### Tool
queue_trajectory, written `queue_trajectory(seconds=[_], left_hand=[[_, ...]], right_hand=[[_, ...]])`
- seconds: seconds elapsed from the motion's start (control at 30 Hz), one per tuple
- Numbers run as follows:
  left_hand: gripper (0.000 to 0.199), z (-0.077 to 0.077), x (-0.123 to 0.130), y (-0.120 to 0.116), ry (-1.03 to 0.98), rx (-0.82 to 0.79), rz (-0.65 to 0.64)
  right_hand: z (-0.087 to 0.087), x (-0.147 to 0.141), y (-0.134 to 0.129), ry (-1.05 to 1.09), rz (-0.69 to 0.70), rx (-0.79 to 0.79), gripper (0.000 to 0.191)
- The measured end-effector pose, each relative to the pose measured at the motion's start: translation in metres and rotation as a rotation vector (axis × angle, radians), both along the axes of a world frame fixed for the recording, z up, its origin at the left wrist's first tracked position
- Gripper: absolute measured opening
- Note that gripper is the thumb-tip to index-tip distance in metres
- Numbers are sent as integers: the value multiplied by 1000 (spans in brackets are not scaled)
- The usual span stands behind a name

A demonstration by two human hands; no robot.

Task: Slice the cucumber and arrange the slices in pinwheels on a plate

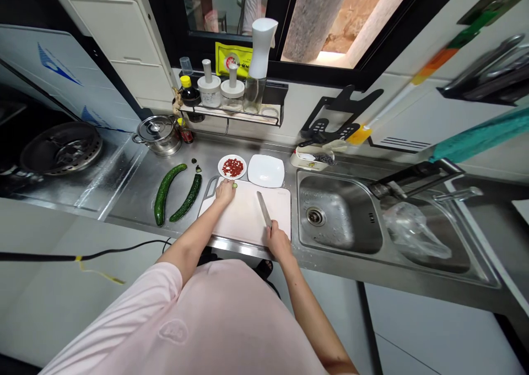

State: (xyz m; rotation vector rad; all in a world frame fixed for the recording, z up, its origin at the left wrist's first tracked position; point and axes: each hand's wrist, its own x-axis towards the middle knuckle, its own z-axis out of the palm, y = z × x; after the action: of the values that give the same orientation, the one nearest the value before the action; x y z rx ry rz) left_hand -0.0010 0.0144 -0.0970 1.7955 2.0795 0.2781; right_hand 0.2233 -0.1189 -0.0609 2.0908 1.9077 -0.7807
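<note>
Green piece (235,186) may roll if nudged.
Your right hand (279,242) grips the knife (263,208); your left hand (225,192) curls, hold unclear.

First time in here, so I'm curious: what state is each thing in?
Knife: held in right hand
Left hand: curled around green piece
Chopping board: flat
Cucumbers: lying on counter
Small plate: holding red pieces
Pot: lid on
Pan: uncovered
Plastic bag: crumpled
Dark bottle: capped

we face a black-framed window (287,16) in a white wall (306,95), its right pane (316,25) bright. below it, we have a steel counter (134,196).
</note>
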Motion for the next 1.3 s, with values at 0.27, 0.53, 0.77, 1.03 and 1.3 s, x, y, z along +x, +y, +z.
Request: queue_trajectory(seconds=[0.27,0.53,0.77,1.03,1.3], left_hand=[[25,-5,-2,6,-5,25,-12],[17,-5,1,0,-296,-69,74],[16,-10,0,-22,-343,-159,-72],[25,-6,3,-17,-229,-72,-349],[18,-17,2,-24,-206,-40,-90]], right_hand=[[-2,2,0,22,25,23,33],[0,1,0,12,17,3,33],[-1,2,1,23,45,12,31],[1,2,1,25,70,9,31],[8,1,0,27,102,20,31]])
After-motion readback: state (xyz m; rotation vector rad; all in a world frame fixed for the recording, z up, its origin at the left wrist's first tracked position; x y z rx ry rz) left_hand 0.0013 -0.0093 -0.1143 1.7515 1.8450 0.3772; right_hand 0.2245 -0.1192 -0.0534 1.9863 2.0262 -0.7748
